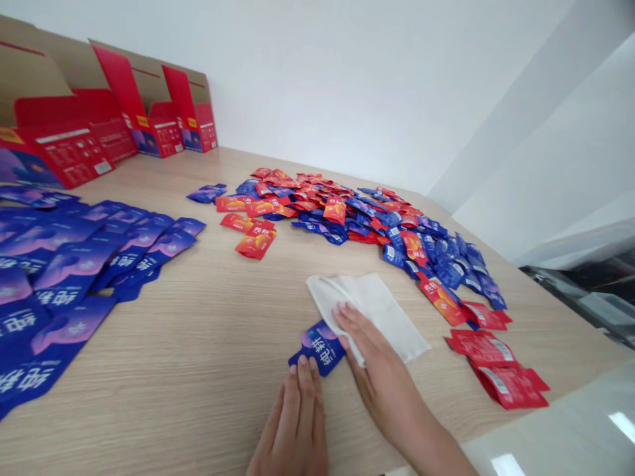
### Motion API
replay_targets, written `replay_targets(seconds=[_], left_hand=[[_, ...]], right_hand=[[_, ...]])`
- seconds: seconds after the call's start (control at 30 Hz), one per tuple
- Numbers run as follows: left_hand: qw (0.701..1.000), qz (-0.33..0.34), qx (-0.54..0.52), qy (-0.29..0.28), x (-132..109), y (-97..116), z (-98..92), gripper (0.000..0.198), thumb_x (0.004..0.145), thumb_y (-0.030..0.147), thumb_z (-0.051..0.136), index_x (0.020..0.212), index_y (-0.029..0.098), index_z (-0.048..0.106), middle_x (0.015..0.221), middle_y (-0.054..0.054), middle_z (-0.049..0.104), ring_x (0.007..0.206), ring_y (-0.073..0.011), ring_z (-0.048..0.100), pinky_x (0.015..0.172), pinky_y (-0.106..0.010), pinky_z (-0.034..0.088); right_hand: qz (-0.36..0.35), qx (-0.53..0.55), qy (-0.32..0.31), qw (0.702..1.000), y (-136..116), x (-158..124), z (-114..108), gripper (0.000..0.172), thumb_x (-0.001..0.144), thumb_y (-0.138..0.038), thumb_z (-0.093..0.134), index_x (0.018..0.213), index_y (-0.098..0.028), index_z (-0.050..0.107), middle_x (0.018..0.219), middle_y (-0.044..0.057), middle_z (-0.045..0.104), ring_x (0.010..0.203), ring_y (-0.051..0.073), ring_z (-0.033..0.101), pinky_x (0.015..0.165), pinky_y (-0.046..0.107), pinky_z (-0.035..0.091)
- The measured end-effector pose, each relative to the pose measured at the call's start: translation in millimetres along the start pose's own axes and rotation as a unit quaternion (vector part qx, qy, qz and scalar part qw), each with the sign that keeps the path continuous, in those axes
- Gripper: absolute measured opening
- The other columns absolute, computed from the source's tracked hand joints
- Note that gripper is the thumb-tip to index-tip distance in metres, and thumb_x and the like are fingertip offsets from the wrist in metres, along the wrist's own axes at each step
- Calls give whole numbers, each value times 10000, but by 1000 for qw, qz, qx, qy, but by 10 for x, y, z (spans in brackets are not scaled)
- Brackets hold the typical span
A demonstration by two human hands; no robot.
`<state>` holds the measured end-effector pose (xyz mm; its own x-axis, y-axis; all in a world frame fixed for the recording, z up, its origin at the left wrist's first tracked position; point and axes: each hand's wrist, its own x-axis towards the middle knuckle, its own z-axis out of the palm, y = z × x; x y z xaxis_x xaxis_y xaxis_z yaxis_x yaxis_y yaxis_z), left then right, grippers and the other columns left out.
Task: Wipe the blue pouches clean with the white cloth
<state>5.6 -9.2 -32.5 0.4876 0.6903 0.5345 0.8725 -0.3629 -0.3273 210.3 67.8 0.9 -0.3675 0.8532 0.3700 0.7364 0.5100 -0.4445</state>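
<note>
A small blue pouch (322, 345) with white lettering lies flat on the table in front of me. My left hand (301, 410) rests its outstretched fingertips on the pouch's near left end. On the pouch's right side, my right hand (370, 354) presses down a white cloth (380, 304), its fingers close together over a fold. Part of the pouch is hidden under that hand and the cloth. The rest of the cloth spreads out to the right, beyond the knuckles.
Overlapping blue pouches (64, 271) lie in rows at left. Mixed red and blue pouches (337, 208) form a long heap from back to right. Several red pouches (506, 377) lie near the right edge. Open red cartons (74, 149) stand by the wall (347, 86).
</note>
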Motion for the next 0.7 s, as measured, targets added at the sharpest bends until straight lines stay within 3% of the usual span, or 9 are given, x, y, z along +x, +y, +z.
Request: replay_targets(seconds=[0.1,0.17,0.23,0.3,0.4,0.47,0.57,0.63,0.7], left_hand=[[1000,-12,-9,2,14,17,-2,527,936,218,451,1400,87,665,1424,-101,736,1320,-202,637,1103,-302,495],[1000,-15,-7,3,18,33,6,521,931,219,457,1386,80,670,1418,-113,738,1319,-210,630,1114,-307,485],[1000,-11,-4,3,12,39,19,509,925,222,466,1366,83,678,1399,-119,747,1312,-219,633,1123,-317,477],[1000,-3,-2,3,-1,28,32,490,920,231,483,1344,99,689,1355,-107,768,1281,-221,650,1122,-319,474],[1000,10,1,5,-19,-2,44,491,932,260,503,1361,99,681,1359,-103,768,1279,-215,654,1126,-314,473],[1000,12,2,5,-21,-11,48,520,937,260,501,1401,86,660,1414,-112,746,1314,-209,636,1130,-308,475],[1000,4,6,5,-8,7,54,530,938,245,488,1414,81,653,1423,-112,743,1323,-205,630,1125,-302,482],[1000,-5,11,8,1,29,59,510,956,268,487,1394,81,667,1403,-115,752,1304,-206,640,1123,-301,486],[1000,-7,13,13,2,42,65,495,969,295,493,1380,87,677,1396,-115,754,1295,-209,644,1125,-303,485]], right_hand=[[71,2,42,997,149,-25,-175,457,1137,-329,510,1565,-229,632,1604,118,617,1519,299,567,1263,579,477],[85,18,51,995,65,-36,-186,459,1146,-336,491,1581,-255,615,1609,99,616,1517,283,569,1269,553,476],[53,36,40,997,-102,-34,-91,500,1148,-279,471,1644,-294,534,1648,68,578,1540,249,542,1273,504,480],[-35,37,-2,999,-233,-16,31,577,1131,-205,468,1696,-318,445,1663,54,561,1548,228,530,1262,466,499],[-94,11,-66,993,-176,24,66,663,1086,-105,477,1712,-312,410,1667,60,556,1560,223,515,1292,486,462],[-39,-7,-40,998,4,30,-32,613,1085,-121,491,1677,-283,480,1666,85,556,1563,247,513,1304,536,440],[44,-24,46,998,208,7,-195,459,1122,-264,516,1565,-239,629,1579,130,643,1495,299,596,1240,586,510],[63,-17,67,996,172,-8,-208,442,1136,-296,506,1555,-247,638,1560,120,662,1475,296,618,1226,574,528],[28,-1,58,998,33,-12,-125,495,1139,-244,492,1629,-284,552,1610,85,620,1510,262,580,1256,528,505]])
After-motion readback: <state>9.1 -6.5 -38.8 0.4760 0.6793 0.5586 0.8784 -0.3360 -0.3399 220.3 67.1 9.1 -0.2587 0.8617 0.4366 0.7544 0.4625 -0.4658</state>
